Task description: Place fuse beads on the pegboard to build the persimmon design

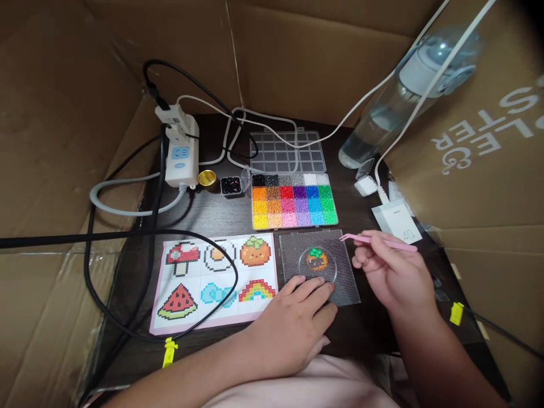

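My right hand (393,269) pinches a pair of pink tweezers (385,242), their bent tips over the upper right edge of a clear pegboard (346,286). Fingers stretched out, my left hand (304,317) lies across the board's lower left part. Near the board's middle, inside a clear round outline, sits a small bead figure (317,260), orange and brown with a green top. No bead can be made out at the tweezer tips. Left of the board is a pattern sheet (198,276) with several pixel pictures, among them an orange fruit with green leaves.
Behind the board stands a sorted bead box (294,201), its clear lid (287,153) folded back. A small box of dark beads (232,186), a gold lid (207,178) and a power strip (182,153) are leftward. Rightward are a water bottle (389,107) and white charger (397,221). Cables cross the left side.
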Action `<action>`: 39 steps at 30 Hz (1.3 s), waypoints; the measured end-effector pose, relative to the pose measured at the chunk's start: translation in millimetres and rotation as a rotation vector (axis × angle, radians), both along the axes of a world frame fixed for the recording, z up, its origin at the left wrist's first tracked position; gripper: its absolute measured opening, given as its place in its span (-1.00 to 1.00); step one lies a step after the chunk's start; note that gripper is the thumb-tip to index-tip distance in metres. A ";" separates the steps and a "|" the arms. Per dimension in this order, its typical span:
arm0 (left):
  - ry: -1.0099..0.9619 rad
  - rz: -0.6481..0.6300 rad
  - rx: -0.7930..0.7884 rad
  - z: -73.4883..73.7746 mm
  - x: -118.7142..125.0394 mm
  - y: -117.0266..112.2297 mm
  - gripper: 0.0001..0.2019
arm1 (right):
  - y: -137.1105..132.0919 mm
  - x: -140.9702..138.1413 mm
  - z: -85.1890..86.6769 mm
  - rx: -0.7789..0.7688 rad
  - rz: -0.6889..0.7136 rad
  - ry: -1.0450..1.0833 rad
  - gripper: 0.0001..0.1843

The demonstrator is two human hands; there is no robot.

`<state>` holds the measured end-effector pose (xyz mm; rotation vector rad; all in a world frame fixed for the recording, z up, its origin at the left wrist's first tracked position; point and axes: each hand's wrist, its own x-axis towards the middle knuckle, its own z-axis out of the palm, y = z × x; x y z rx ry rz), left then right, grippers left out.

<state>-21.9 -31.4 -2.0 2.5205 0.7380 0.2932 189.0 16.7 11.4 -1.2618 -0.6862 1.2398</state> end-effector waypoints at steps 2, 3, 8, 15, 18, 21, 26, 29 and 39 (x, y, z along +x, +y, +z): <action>0.003 0.006 0.007 1.2 -0.3 -0.3 -0.60 | 15.6 -3.7 12.1 0.106 0.012 -0.115 -0.83; 0.001 0.013 0.010 1.4 -0.6 -0.5 -0.60 | 24.4 -7.0 17.3 0.154 0.034 -0.172 -0.82; -0.015 0.029 0.013 -3.9 -3.1 -1.1 -0.61 | 62.2 -37.2 21.1 0.222 0.110 -0.398 -0.80; -0.033 0.006 0.162 -26.5 -2.4 -1.3 -0.53 | 72.7 -64.0 -7.7 0.280 0.126 -0.443 -0.96; -0.067 0.025 0.259 -33.2 -1.1 -0.4 -0.56 | 74.7 -66.4 -8.8 0.289 0.153 -0.468 -0.97; -0.107 0.053 0.313 -34.4 -0.5 0.8 -0.63 | 79.2 -72.8 -5.0 0.262 0.191 -0.456 -0.97; -0.143 0.080 0.344 -33.5 -0.2 0.9 -0.65 | 84.6 -88.7 -3.8 0.125 0.228 -0.364 -0.91; -0.152 0.087 0.356 -35.5 -0.1 -0.7 -0.66 | 84.6 -93.1 -6.9 0.080 0.206 -0.349 -0.87; -0.077 0.033 0.315 -34.0 -1.9 -1.3 -0.59 | 82.3 -91.7 -10.6 0.025 0.169 -0.345 -0.83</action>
